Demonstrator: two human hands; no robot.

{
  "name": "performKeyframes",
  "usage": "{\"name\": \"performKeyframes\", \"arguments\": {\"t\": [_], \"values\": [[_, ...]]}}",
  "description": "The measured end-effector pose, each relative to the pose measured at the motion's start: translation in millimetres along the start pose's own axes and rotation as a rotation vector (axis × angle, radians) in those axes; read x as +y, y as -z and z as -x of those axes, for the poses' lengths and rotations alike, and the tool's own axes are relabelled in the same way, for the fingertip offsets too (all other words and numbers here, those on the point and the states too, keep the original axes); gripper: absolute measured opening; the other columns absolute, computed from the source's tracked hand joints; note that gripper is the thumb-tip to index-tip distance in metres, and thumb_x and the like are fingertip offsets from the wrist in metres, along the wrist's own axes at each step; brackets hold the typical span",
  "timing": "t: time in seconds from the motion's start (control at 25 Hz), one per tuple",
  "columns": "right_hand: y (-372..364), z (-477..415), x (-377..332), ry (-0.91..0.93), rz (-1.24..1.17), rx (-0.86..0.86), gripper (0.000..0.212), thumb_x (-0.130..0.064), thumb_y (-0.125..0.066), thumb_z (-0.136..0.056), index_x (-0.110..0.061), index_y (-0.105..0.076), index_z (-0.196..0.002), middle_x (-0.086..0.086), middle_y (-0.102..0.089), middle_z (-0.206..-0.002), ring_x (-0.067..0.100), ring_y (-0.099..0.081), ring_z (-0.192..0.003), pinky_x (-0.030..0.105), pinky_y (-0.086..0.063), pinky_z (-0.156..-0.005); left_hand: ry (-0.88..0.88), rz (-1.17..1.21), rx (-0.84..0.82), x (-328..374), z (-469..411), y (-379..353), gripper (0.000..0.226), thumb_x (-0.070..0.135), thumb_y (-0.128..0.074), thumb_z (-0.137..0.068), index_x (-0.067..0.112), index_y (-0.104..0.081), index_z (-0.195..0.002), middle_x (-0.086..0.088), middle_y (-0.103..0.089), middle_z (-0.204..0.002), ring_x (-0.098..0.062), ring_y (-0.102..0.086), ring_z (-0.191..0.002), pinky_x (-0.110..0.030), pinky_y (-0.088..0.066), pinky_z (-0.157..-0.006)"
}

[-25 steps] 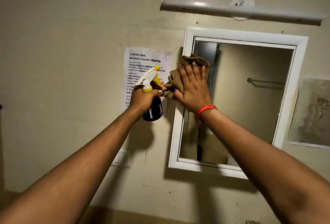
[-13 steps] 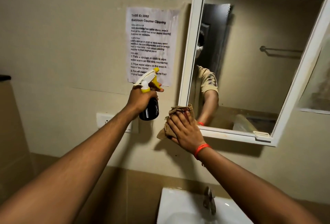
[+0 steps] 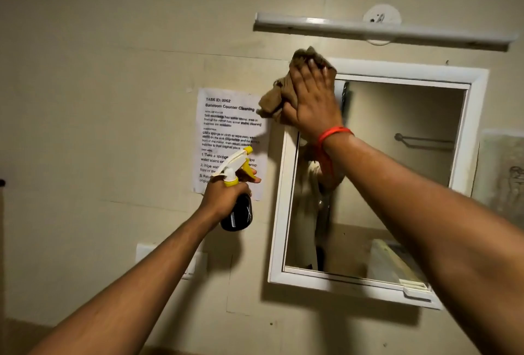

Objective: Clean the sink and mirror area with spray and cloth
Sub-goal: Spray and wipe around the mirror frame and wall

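Beige wall (image 3: 99,57) fills the view, with the mirror (image 3: 397,184) at about three o'clock. At its eleven o'clock corner the right hand (image 3: 312,105) presses the brown cloth (image 3: 276,99) flat under spread fingers. The left hand (image 3: 224,196) is wrapped around the spray bottle (image 3: 236,216) before the taped notice (image 3: 229,128), one finger on the trigger; a stray squeeze could soak that paper. Half a second ago the cloth rubbed the frame's seven o'clock corner.
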State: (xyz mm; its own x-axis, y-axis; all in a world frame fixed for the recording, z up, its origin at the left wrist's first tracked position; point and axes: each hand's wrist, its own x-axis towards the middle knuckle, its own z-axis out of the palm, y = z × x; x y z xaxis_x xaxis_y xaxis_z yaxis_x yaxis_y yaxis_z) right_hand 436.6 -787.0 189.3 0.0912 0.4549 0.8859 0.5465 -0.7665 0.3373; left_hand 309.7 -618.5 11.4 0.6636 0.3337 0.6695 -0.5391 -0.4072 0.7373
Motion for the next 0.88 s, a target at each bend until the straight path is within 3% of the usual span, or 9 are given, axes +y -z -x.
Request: {"name": "performKeyframes", "arguments": {"t": [0.08, 0.16, 0.24, 0.36, 0.48, 0.64, 0.72, 0.8, 0.88], "values": [[7.1, -17.7, -2.2, -0.084, -0.009, 0.018, 0.080, -0.054, -0.033, -0.087, -0.014, -0.024, -0.156, 0.010, -0.022, -0.163, 0.027, -0.013, -0.153, 0.048, -0.007, -0.125, 0.004, 0.047, 0.001, -0.8, -1.7, -0.3, 0.066, -0.010, -0.065, -0.073, 0.046, -0.069, -0.108, -0.005, -0.078, -0.102, -0.018, -0.072, -0.107, -0.039, -0.051, -0.099], [6.5, -12.6, -9.0, -0.099, 0.001, 0.038, 0.082, -0.055, -0.037, -0.082, -0.017, -0.030, -0.153, 0.009, -0.025, -0.161, 0.029, -0.014, -0.152, 0.051, -0.007, -0.124, 0.013, 0.068, 0.016, -7.4, -2.9, 2.8, 0.068, -0.011, -0.065, -0.072, 0.052, -0.070, -0.097, -0.004, -0.078, -0.099, -0.021, -0.073, -0.106, -0.044, -0.052, -0.100], [3.1, 4.0, -11.1, 0.042, 0.042, 0.020, 0.074, -0.055, -0.043, -0.080, -0.017, -0.044, -0.144, 0.010, -0.039, -0.153, 0.032, -0.022, -0.150, 0.055, -0.010, -0.122, 0.018, 0.077, 0.027, -14.2, -0.2, 8.8, 0.060, -0.012, -0.065, -0.070, 0.040, -0.072, -0.099, -0.001, -0.078, -0.095, -0.022, -0.073, -0.106, -0.047, -0.053, -0.099], [-8.4, 49.6, -18.4, 0.384, 0.087, -0.036, 0.059, -0.057, -0.046, -0.083, -0.014, -0.061, -0.120, 0.010, -0.061, -0.123, 0.035, -0.044, -0.134, 0.054, -0.016, -0.121, 0.042, 0.074, 0.054, -20.3, 5.1, 20.3, 0.046, -0.012, -0.066, -0.068, 0.016, -0.071, -0.103, -0.003, -0.078, -0.095, -0.024, -0.074, -0.104, -0.045, -0.056, -0.093], [-31.8, 118.6, -43.0, 0.602, 0.031, -0.170, 0.057, -0.063, -0.046, -0.083, -0.013, -0.064, -0.104, 0.009, -0.064, -0.102, 0.033, -0.055, -0.112, 0.050, -0.026, -0.117, 0.071, 0.114, 0.076, -25.0, 16.9, 26.6, 0.037, -0.012, -0.064, -0.067, 0.016, -0.071, -0.090, -0.009, -0.078, -0.100, -0.024, -0.074, -0.104, -0.038, -0.057, -0.086], [-75.7, 256.1, -94.7, 0.779, -0.112, -0.403, 0.051, -0.058, -0.040, -0.093, -0.013, -0.063, -0.096, 0.010, -0.064, -0.096, 0.032, -0.058, -0.101, 0.047, -0.030, -0.110, 0.098, 0.116, 0.053, -30.9, 34.5, 30.2, 0.032, -0.013, -0.064, -0.070, 0.015, -0.069, -0.084, -0.008, -0.077, -0.102, -0.025, -0.074, -0.103, -0.036, -0.058, -0.084], [-97.8, 313.1, -116.5, 0.799, -0.133, -0.437, 0.036, -0.044, -0.043, -0.096, -0.012, -0.061, -0.094, 0.011, -0.064, -0.096, 0.033, -0.061, -0.101, 0.047, -0.029, -0.114, 0.099, 0.108, 0.044, -34.5, 43.1, 31.8, 0.029, -0.012, -0.065, -0.069, 0.013, -0.070, -0.085, -0.010, -0.077, -0.105, -0.023, -0.074, -0.103, -0.038, -0.057, -0.085], [-107.1, 346.6, -132.0, 0.727, -0.126, -0.557, 0.038, -0.048, -0.048, -0.090, -0.013, -0.061, -0.095, 0.009, -0.065, -0.096, 0.032, -0.061, -0.101, 0.045, -0.033, -0.114, 0.102, 0.091, 0.027, -38.4, 48.8, 30.8, 0.030, -0.015, -0.062, -0.071, 0.006, -0.068, -0.093, -0.014, -0.076, -0.108, -0.019, -0.075, -0.100, -0.036, -0.057, -0.082], [-103.9, 375.0, -148.8, 0.443, -0.246, -0.562, 0.039, -0.051, -0.051, -0.083, -0.017, -0.064, -0.098, 0.004, -0.065, -0.094, 0.029, -0.058, -0.095, 0.044, -0.039, -0.105, 0.120, 0.084, -0.024, -42.0, 55.4, 26.9, 0.040, -0.017, -0.060, -0.073, 0.001, -0.066, -0.108, -0.015, -0.074, -0.108, -0.017, -0.075, -0.097, -0.035, -0.058, -0.077]]}}
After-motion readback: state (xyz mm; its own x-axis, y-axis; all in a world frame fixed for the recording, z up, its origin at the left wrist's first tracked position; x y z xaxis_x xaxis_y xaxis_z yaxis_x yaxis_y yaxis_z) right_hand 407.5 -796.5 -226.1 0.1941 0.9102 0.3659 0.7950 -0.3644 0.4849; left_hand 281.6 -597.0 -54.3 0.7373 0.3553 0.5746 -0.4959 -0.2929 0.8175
